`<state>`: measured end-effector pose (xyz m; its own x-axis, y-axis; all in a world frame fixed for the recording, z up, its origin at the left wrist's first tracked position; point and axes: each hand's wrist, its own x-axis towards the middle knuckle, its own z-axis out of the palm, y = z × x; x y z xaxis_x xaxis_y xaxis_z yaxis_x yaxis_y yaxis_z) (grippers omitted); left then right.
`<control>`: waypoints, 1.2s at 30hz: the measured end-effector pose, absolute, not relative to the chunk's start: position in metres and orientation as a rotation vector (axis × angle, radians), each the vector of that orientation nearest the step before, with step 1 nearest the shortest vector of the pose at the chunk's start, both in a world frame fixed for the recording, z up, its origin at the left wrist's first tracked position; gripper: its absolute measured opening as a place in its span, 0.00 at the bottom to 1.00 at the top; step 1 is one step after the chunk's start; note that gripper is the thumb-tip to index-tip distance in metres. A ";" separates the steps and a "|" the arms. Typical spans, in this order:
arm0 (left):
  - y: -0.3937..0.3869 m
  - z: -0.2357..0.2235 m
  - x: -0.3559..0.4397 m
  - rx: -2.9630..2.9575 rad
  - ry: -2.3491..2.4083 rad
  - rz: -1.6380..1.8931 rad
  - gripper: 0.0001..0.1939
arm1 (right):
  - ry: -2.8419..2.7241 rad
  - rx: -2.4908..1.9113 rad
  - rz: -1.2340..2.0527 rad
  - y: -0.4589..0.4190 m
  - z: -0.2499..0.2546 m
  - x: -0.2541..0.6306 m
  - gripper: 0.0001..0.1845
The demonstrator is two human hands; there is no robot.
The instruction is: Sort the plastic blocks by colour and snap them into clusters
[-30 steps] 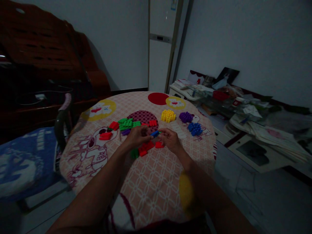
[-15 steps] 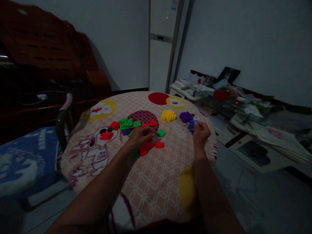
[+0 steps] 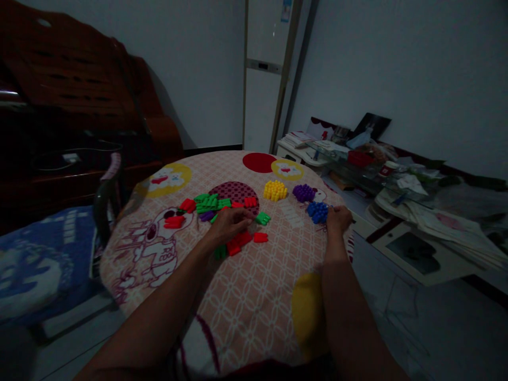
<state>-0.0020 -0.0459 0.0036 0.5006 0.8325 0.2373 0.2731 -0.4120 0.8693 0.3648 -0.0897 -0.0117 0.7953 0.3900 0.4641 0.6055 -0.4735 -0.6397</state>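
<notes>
My left hand (image 3: pixel 230 223) lies palm down on the round table (image 3: pixel 246 312), its fingers loosely stretched over a cluster of red bricks (image 3: pixel 238 242). Its fingertips end just short of a green brick (image 3: pixel 262 217). A single red brick (image 3: pixel 261 237) lies to the right of the cluster. My right hand (image 3: pixel 338 218) sits at the table's right edge with its fingers curled against the blue brick pile (image 3: pixel 317 211). What is inside those fingers is hidden.
A yellow pile (image 3: pixel 274 190) and a purple pile (image 3: pixel 304 192) lie behind the blue one. Green bricks (image 3: pixel 208 202), more red bricks (image 3: pixel 173 221) and a purple brick (image 3: pixel 206 215) lie at the left. A chair (image 3: pixel 106 197) stands left of the table, and a cluttered low table (image 3: pixel 357 161) to the right.
Both hands held a blue brick together at the centre. My right hand then carried it right to the blue pile and now rests at its edge. My left hand stayed by the red bricks.
</notes>
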 end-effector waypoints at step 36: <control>-0.017 -0.011 -0.022 1.994 1.552 1.472 0.11 | -1.794 -1.757 -0.093 -0.084 -0.055 0.219 0.23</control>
